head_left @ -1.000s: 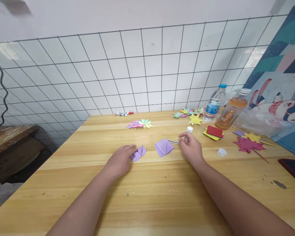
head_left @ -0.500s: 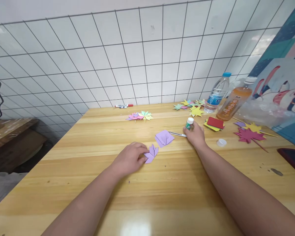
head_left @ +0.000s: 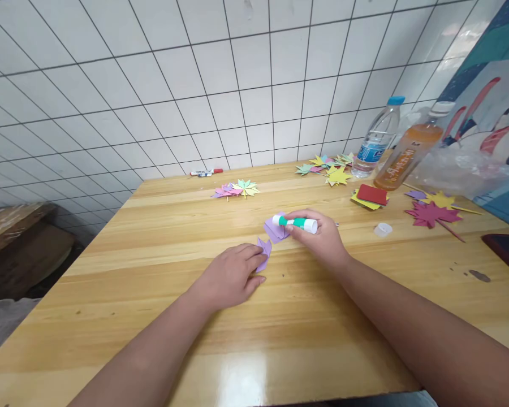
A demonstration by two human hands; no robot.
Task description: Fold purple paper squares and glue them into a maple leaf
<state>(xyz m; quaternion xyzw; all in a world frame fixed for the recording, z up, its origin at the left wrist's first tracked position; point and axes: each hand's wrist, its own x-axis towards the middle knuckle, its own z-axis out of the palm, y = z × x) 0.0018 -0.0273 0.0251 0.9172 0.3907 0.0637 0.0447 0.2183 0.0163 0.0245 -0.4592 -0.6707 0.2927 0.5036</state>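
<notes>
Wood-grain table (head_left: 186, 362), white tiled wall (head_left: 212, 62) behind. Left hand (head_left: 233, 274): palm down, fingers spread over folded purple leaf (head_left: 265, 247), thumb off to the near side; can't tell if it's pinched or just pinned. Right hand (head_left: 324, 243): gripping green-and-white glue stick (head_left: 299, 222) between thumb and fingers, stick roughly level, white end pointing left. That end sits over folded purple square (head_left: 274, 232) in view; can't tell if they touch. Square is just beyond the purple leaf.

Further out: round white cap (head_left: 383, 229) right of right hand, near stack of coloured paper (head_left: 372, 194), red on top. Far side, left to right: markers (head_left: 206, 172) by the wall, pink and pale-green leaves (head_left: 245, 188) nearer in, mixed leaf pile (head_left: 338, 176), water bottle (head_left: 373, 144), orange drink bottle (head_left: 407, 158). Right: maroon leaf (head_left: 432, 215) with stem, partly over a yellow one (head_left: 440, 199). Dark flat device (head_left: 507, 254) at right edge.
</notes>
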